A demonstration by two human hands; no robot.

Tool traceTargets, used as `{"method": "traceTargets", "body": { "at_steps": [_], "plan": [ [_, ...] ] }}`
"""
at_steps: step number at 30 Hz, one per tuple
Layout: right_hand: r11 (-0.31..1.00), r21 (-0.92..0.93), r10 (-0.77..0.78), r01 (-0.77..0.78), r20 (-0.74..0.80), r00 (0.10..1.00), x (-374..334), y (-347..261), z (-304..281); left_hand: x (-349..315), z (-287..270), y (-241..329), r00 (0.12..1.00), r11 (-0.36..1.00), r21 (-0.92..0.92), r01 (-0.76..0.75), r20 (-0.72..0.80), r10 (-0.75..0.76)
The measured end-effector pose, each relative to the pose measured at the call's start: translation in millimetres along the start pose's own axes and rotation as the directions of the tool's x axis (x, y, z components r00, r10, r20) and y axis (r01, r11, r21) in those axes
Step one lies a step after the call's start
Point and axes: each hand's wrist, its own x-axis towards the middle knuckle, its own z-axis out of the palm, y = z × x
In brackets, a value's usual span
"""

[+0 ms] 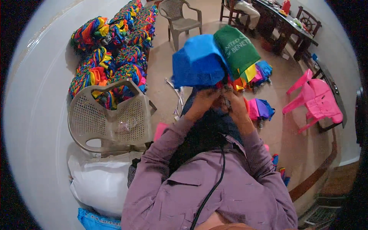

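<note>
Blue cloth [199,57], green cloth [238,51], hands [207,100] close together below, grip too blurred to tell

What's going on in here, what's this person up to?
A person is holding up blue fabric and green fabric, with the left hand and right hand close together at the lower end; the fingers' exact grip is too dark to tell. Many colourful bundles lie along the wall on the left, behind a grey chair. A pink chair stands off to the right.
</note>
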Motion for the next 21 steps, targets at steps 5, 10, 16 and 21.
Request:
{"method": "traceTargets", "body": {
  "at_steps": [5,10,16,21],
  "plan": [
    [0.991,0.126,0.052,-0.048,-0.035,0.998,-4.0,5.2,-0.8,-5.7,4.6,13.4,0.999,0.999,-0.047,0.026,-0.032,-0.028],
    [0.898,0.408,0.137,-0.167,0.101,0.985,-10.3,8.6,-4.2,-5.7,8.1,10.5,0.999,0.947,-0.320,0.042,0.042,-0.030],
    [0.783,0.540,0.086,-0.307,0.396,0.914,-7.7,37.4,-14.1,-4.1,7.8,12.2,0.986,0.878,-0.460,0.134,0.152,-0.070],
    [0.768,0.542,0.103,-0.342,0.422,0.901,-13.0,54.1,-26.8,-1.6,15.0,-0.6,0.978,0.792,-0.582,0.182,0.191,-0.085]
  ]
}}
